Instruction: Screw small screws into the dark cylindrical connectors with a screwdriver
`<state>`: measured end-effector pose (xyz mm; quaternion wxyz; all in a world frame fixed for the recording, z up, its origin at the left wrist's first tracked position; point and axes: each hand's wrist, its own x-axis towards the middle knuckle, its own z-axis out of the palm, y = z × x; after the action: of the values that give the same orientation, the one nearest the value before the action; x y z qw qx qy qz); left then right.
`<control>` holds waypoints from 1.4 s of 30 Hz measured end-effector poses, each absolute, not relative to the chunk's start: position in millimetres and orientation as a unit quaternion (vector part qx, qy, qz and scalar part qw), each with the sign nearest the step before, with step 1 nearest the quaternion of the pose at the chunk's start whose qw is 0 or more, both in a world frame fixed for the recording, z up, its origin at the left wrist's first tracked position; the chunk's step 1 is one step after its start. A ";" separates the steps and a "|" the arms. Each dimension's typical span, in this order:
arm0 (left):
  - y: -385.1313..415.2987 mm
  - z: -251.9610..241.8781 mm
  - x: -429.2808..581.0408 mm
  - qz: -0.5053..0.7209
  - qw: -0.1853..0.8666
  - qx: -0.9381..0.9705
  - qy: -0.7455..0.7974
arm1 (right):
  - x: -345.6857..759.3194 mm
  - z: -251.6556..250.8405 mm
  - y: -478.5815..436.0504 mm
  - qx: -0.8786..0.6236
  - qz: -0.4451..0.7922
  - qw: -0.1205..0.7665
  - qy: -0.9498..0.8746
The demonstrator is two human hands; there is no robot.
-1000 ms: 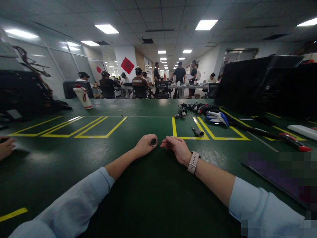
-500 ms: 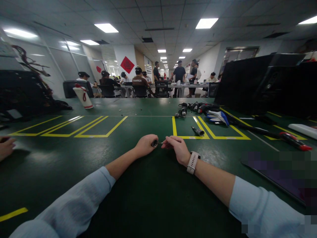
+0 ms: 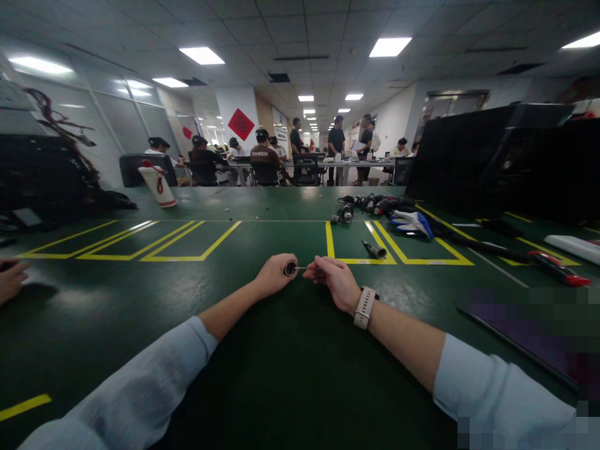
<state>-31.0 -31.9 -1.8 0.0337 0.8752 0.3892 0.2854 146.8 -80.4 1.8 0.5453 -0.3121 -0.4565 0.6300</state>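
My left hand point(image 3: 276, 275) is closed around a dark cylindrical part point(image 3: 290, 269), whose round hollow end with a metallic rim points toward me. Most of that part is hidden in the palm. Opposite it, my right hand point(image 3: 332, 278), with a pale watch on the wrist, pinches a thin metal rod point(image 3: 300, 269). The rod's left end reaches the rim of the cylindrical part; whether it goes inside I cannot tell. Beyond my right hand, a grey cone-tipped metal piece point(image 3: 375, 250) lies inside a yellow-taped rectangle.
Small metal parts and cables point(image 3: 347, 212) lie farther back, beside a blue-and-white glove point(image 3: 412, 224). A red-and-black handled tool point(image 3: 557, 267) and a dark flat panel point(image 3: 515, 344) are at right. A white cup point(image 3: 158, 184) stands back left. Another person's hand point(image 3: 12, 275) shows at the left edge.
My two hands have stayed nearly in place. The cylindrical part has shifted slightly left, and more of the thin rod shows between it and my right fingers.
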 end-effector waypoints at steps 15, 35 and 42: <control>-39.1 2.0 -28.9 0.250 0.032 0.890 0.380 | 148.6 0.1 -77.2 -0.336 0.622 0.533 -0.465; -37.1 1.0 -27.9 0.232 0.003 0.888 0.398 | 146.2 4.2 -82.6 -0.353 0.590 0.538 -0.488; -34.1 -0.6 -30.3 0.249 0.021 0.891 0.380 | 150.2 2.3 -79.1 -0.337 0.623 0.527 -0.469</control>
<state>-30.3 -34.1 -0.6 0.0209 0.8905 0.3801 0.2491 150.2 -79.1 2.3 0.5269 -0.3372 -0.4694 0.6231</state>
